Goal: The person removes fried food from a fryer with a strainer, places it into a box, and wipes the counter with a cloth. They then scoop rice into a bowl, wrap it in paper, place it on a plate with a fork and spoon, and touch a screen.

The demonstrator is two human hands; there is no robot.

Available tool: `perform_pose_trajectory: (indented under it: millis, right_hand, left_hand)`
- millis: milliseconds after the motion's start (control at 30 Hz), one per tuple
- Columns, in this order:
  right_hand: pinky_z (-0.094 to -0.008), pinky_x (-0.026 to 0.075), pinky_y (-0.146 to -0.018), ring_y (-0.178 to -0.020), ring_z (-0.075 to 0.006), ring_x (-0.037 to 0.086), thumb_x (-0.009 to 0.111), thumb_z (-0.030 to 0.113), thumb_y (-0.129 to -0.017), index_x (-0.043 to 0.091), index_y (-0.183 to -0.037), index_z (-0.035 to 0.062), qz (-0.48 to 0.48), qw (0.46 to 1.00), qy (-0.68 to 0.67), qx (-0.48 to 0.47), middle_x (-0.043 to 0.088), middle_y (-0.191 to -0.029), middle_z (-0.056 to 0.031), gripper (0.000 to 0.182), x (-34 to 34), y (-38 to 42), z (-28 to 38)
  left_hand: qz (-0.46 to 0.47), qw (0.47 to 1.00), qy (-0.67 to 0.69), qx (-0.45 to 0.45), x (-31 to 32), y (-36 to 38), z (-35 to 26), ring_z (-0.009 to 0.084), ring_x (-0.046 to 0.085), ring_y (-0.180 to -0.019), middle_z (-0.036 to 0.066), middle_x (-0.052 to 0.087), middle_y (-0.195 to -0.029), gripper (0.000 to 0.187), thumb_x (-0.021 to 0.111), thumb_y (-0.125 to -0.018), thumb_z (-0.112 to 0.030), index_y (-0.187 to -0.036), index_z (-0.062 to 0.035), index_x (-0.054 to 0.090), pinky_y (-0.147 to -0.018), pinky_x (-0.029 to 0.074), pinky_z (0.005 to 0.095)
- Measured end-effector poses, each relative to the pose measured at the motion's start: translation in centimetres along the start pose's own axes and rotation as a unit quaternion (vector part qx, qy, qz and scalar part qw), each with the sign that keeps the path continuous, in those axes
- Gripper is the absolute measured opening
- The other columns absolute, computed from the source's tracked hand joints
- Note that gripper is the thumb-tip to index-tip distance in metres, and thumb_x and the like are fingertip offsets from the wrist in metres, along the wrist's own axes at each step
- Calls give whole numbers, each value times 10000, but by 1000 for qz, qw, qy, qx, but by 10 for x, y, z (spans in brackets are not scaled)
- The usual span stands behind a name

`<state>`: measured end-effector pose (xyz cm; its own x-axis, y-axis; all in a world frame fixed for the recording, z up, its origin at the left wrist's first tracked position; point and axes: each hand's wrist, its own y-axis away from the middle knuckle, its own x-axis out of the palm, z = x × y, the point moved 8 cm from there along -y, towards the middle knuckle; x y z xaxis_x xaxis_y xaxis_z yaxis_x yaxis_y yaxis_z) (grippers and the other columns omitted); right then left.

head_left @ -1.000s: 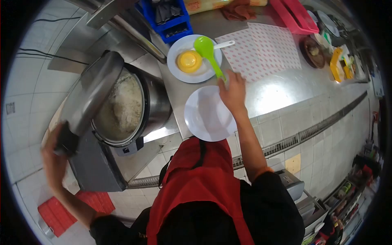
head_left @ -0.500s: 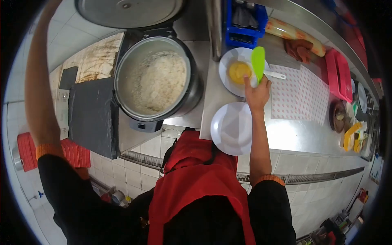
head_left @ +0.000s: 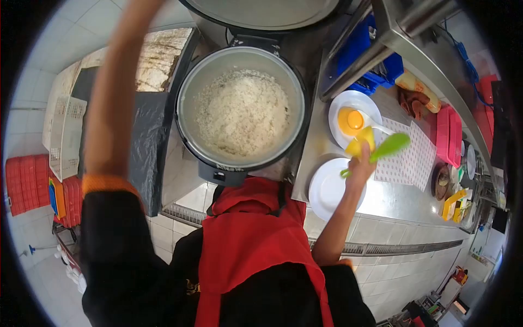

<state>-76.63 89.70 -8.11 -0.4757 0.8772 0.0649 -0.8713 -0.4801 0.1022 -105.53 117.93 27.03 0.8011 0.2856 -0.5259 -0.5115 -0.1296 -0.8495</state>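
Observation:
My right hand (head_left: 359,167) is closed around a bright green rice paddle (head_left: 393,146) and a small yellow bowl (head_left: 359,141); motion blurs both. Just beyond them is a white plate (head_left: 335,111) bearing a round yellow-orange item (head_left: 351,121), whose kind I cannot make out, and a white-handled utensil (head_left: 382,128). A second white plate (head_left: 324,189) lies nearer, beside my right wrist. Cooked white rice (head_left: 242,111) fills much of the big rice cooker pot (head_left: 187,103), its lid (head_left: 261,12) raised. My left arm reaches up past the cooker's left side, its hand beyond the top edge.
A metal shelf post (head_left: 354,73) stands between cooker and plates. Blue bins (head_left: 389,71), patterned paper sheets (head_left: 406,158) and a pink basket (head_left: 448,133) are on the right. A dark slab (head_left: 150,147) and white crate (head_left: 68,136) sit left.
My right hand has lifted the small yellow bowl off the far plate and drawn it nearer, still with the paddle. My view has shifted left, and the left arm now stands closer to the cooker.

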Motion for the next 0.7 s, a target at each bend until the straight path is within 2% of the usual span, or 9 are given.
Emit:
perform_pose_trajectory:
  millis: [67, 167, 233, 367, 400, 433, 500, 600, 700]
  right_hand:
    - [-349, 541, -653, -926, -265, 610, 625, 578, -744, 435, -1293, 51, 72, 952, -261, 146, 549, -1169, -166, 784, 18, 56, 6]
    - [-298, 560, -667, -853, -199, 621, 622, 498, -784, 326, -1364, 26, 256, 847, -453, 110, 484, -1246, -187, 804, 79, 121, 50]
    - [-372, 527, -764, -949, -254, 592, 590, 592, -755, 320, -1361, 1, 291, 805, -492, 159, 427, -1309, -202, 889, 88, 142, 22]
    - [-431, 493, -850, -1022, -306, 568, 560, 722, -699, 267, -1362, -60, 378, 712, -536, 250, 374, -1375, -197, 1066, 114, 173, 15]
    - [-323, 516, -641, -727, -214, 602, 521, 760, -697, 249, -1389, 3, 265, 844, -351, 307, 426, -1342, -176, 1061, 105, 172, 1]
    - [-323, 516, -641, -727, -214, 602, 521, 760, -697, 249, -1389, 3, 264, 842, -352, 313, 426, -1342, -176, 1061, 102, 174, -6]
    - [-206, 377, -433, -450, -83, 429, 476, 796, -690, 236, -1410, 96, 332, 695, -502, 393, 469, -1310, -160, 1033, 104, 187, -9]
    - [-175, 268, -391, -394, -24, 287, 419, 759, -760, 154, -1440, 146, 347, 793, -376, 329, 506, -1218, -226, 953, 97, 163, 27]
    - [-177, 272, -388, -391, -27, 279, 400, 725, -804, 150, -1440, 125, 338, 793, -408, 302, 512, -1185, -231, 910, 73, 147, 34]
  left_hand:
    - [257, 944, 202, -35, 42, 86, -60, 180, 566, -998, 106, 590, -1111, 272, 611, -869, -209, -1094, -57, 613, -794, 480, 328]
    - [391, 535, 669, -337, 112, 184, -171, 203, 489, -1116, 77, 504, -1234, 506, 734, -770, -171, -1215, -50, 524, -866, 452, 319]
    - [434, 399, 719, -368, 125, 223, -201, 188, 488, -1104, 67, 491, -1231, 479, 731, -766, -123, -1195, -38, 535, -904, 417, 312]
    - [395, 382, 749, -371, 111, 237, -207, 190, 490, -1095, 68, 511, -1190, 427, 736, -751, -89, -1134, -27, 556, -943, 382, 324]
    - [315, 349, 785, -404, 108, 233, -202, 169, 508, -1042, 66, 525, -1156, 390, 745, -739, -88, -1079, -24, 565, -904, 410, 307]
    - [232, 314, 813, -432, 105, 230, -196, 147, 525, -989, 63, 539, -1121, 354, 754, -727, -86, -1024, -22, 574, -865, 437, 290]
    - [200, 412, 748, -481, 99, 228, -158, 171, 531, -1055, 69, 552, -1100, 364, 752, -685, -49, -985, -43, 546, -935, 428, 338]
    - [304, 721, 460, -419, 89, 194, -85, 231, 614, -953, 141, 619, -1065, 356, 750, -630, -150, -892, -16, 549, -859, 499, 389]
    - [549, 768, 106, -311, 146, 234, -45, 311, 609, -901, 182, 620, -947, 424, 753, -604, -278, -849, 15, 567, -796, 508, 347]
